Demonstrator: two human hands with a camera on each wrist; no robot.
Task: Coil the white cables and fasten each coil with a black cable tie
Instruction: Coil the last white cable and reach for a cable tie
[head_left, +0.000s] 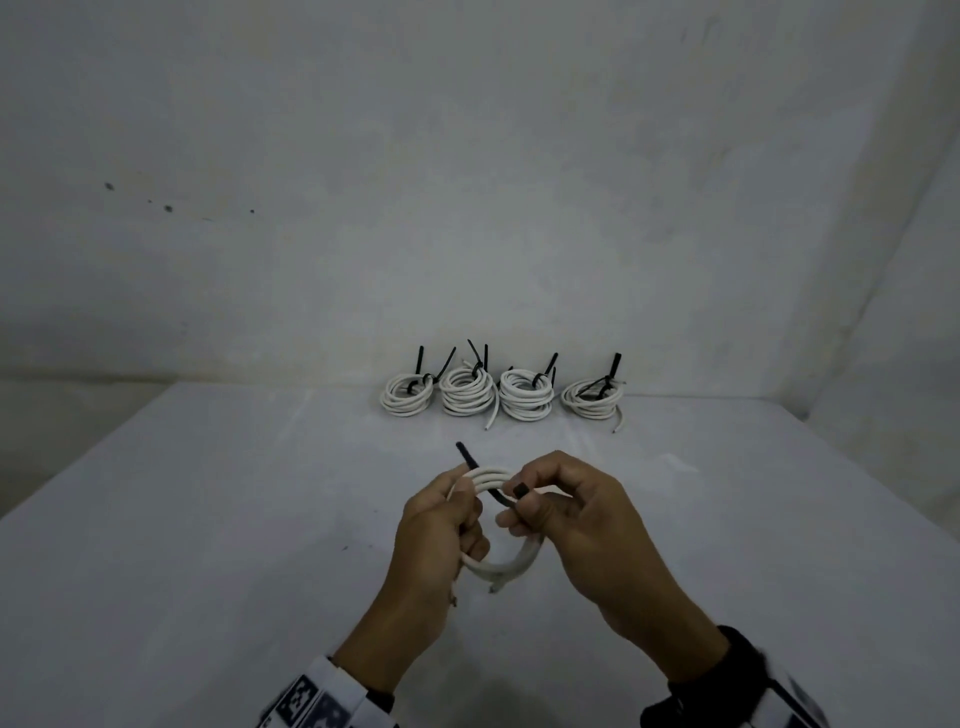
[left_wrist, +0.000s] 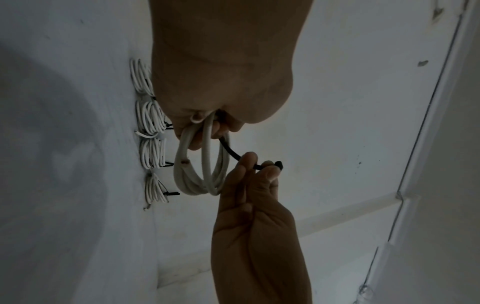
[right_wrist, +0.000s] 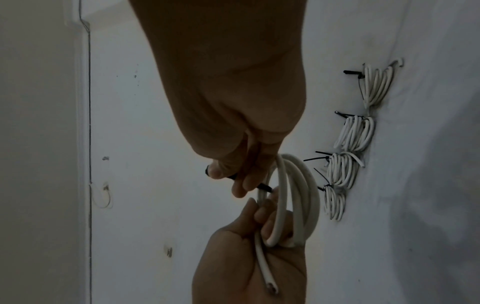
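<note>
the left hand (head_left: 439, 525) has its fingers wrapped round a small round coil of white cable (head_left: 501, 566), held up over the pale grey table (head_left: 208, 519). the right hand (head_left: 566, 514) pinches a thin black plastic cable tie (head_left: 496, 491) that goes through the coil. if the left fingers go loose, i think the loops could spring apart before the tie is closed.

Nothing to read here: no words, brand names or numbers anywhere. The only sign-like marking is a black-and-white square-block pattern on the left wrist band (head_left: 317, 699), near the bottom edge of the head view, and it spells out no letters or digits. The right wrist band (head_left: 789, 691) is too blurred to make out any marking.
</note>
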